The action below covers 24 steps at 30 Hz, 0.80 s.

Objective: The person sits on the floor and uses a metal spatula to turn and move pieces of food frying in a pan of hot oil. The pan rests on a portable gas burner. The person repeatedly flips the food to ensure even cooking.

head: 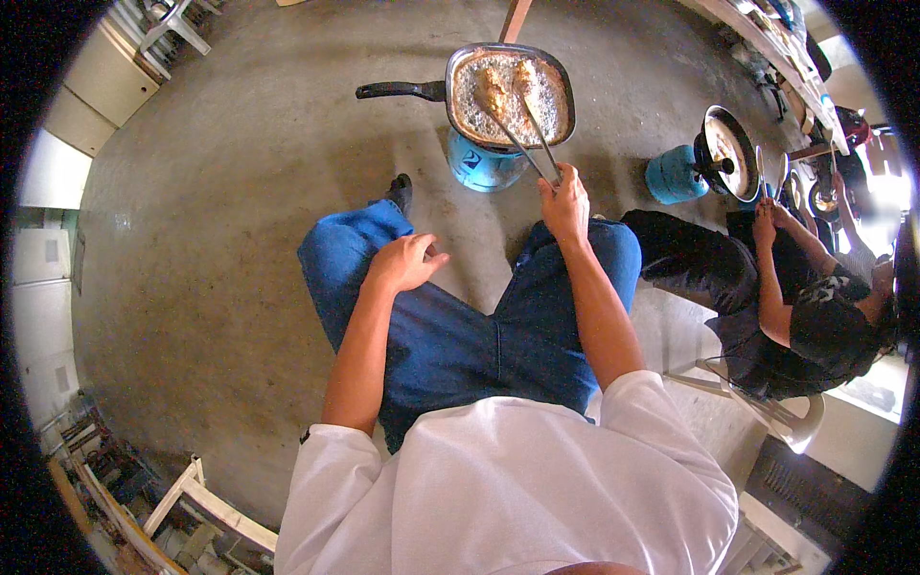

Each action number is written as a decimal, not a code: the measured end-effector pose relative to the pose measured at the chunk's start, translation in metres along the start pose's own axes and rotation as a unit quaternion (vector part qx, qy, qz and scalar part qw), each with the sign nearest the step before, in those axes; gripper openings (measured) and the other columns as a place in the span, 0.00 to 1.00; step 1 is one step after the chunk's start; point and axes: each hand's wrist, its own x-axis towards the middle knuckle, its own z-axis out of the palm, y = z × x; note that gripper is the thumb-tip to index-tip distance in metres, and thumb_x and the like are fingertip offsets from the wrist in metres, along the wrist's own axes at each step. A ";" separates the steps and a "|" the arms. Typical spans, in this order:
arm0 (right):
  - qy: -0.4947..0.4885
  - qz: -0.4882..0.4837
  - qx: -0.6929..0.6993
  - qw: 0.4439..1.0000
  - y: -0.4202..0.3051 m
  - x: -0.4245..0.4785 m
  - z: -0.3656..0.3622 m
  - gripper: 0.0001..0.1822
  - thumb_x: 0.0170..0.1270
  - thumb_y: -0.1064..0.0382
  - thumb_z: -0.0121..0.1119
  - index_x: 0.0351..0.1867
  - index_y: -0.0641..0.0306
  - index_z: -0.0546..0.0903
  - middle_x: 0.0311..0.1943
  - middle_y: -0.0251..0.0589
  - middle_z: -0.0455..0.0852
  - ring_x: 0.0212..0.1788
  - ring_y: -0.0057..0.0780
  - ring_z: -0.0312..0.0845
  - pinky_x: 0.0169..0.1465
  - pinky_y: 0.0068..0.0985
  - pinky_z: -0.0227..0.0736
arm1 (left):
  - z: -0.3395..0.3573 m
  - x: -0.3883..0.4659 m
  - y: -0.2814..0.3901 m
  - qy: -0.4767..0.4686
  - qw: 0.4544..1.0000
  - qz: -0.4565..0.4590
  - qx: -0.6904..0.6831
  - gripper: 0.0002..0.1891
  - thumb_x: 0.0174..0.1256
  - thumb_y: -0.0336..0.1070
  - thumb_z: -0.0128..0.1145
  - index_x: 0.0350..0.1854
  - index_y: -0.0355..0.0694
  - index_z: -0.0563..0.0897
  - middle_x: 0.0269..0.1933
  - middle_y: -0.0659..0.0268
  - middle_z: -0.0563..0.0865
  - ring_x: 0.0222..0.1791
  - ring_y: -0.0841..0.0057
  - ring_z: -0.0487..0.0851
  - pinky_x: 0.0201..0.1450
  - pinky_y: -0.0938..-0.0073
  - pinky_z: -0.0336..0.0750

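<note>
My right hand (566, 205) grips a pair of metal tongs (517, 144), whose two arms are spread and reach into a square frying pan (571, 93). Bubbling oil (471, 93) fills the pan. Two browned, coated food pieces (491, 90) sit in the oil, one near each tong tip; whether the tips touch them I cannot tell. The pan's black handle (399, 90) points left. Beneath the pan stands a blue gas cylinder (485, 169). My left hand (408, 262) rests on my left thigh in blue jeans (445, 323), holding nothing, its fingers loosely bent.
To the right sits another person (812, 316) on a plastic chair (808, 424), holding tongs (763, 172) by a round pan (755, 165) above a second blue cylinder (672, 176). Cabinets (108, 86) line the left side. A wooden frame (223, 514) stands at lower left on the concrete floor (215, 287).
</note>
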 end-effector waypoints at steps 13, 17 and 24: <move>-0.011 -0.014 -0.002 1.000 -0.011 -0.004 0.002 0.25 0.66 0.56 0.66 0.60 0.62 0.73 0.41 0.55 0.88 0.46 0.55 0.84 0.50 0.47 0.76 | -0.003 -0.002 0.002 -0.003 1.000 0.011 0.017 0.24 0.68 0.53 0.60 0.56 0.40 0.84 0.48 0.58 0.90 0.50 0.57 0.88 0.56 0.58 0.80; 0.009 -0.042 0.003 0.999 -0.007 -0.004 0.008 0.25 0.68 0.53 0.65 0.61 0.62 0.74 0.41 0.55 0.88 0.46 0.53 0.85 0.51 0.46 0.76 | -0.003 -0.001 0.003 -0.005 1.000 0.008 0.009 0.23 0.67 0.53 0.60 0.56 0.41 0.84 0.47 0.58 0.91 0.50 0.58 0.88 0.55 0.58 0.80; 0.022 -0.065 0.012 0.998 -0.010 -0.004 0.009 0.26 0.67 0.55 0.66 0.62 0.61 0.72 0.40 0.55 0.88 0.43 0.57 0.85 0.48 0.50 0.77 | -0.003 -0.001 0.004 0.001 1.000 0.007 0.017 0.23 0.67 0.53 0.61 0.56 0.41 0.85 0.47 0.58 0.91 0.49 0.58 0.88 0.55 0.59 0.80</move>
